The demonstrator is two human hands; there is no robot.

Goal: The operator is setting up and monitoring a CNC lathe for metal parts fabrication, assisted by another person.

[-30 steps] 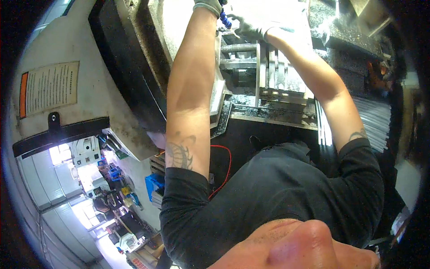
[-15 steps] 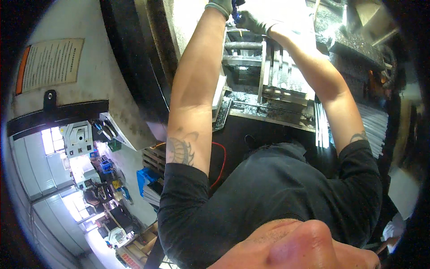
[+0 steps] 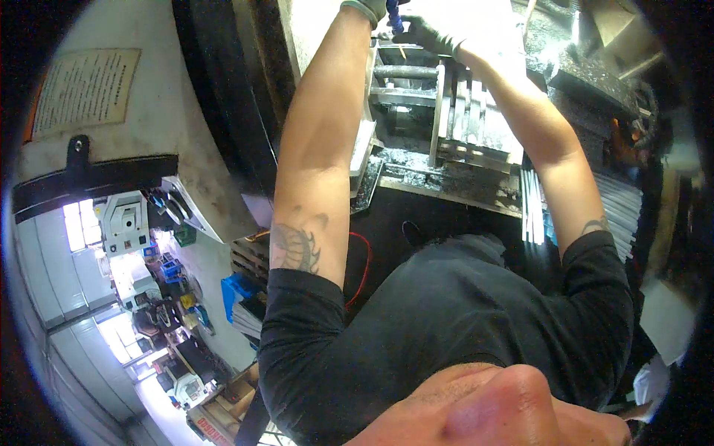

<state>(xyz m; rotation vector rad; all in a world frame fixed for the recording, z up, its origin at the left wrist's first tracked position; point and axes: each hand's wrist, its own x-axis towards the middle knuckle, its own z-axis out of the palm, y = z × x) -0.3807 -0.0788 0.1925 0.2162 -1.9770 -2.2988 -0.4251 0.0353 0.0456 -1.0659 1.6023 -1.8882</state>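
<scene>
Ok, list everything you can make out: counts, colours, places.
Hose: one, blue, top centre
Metal frame: one, grey, upper centre
Thin rods: several, silver, right of centre
Stacked bars: many, silver, right side
Notice: one, cream, upper left
Cord: one, red, centre
Bin: one, blue, left of centre
Pallet: one, brown, above the bin
Background machine: at least one, white, far left
Shirt: one, black, lower centre
Left hand: one, grey glove, cut by top edge
Right hand: one, grey glove, beside the hose
</scene>
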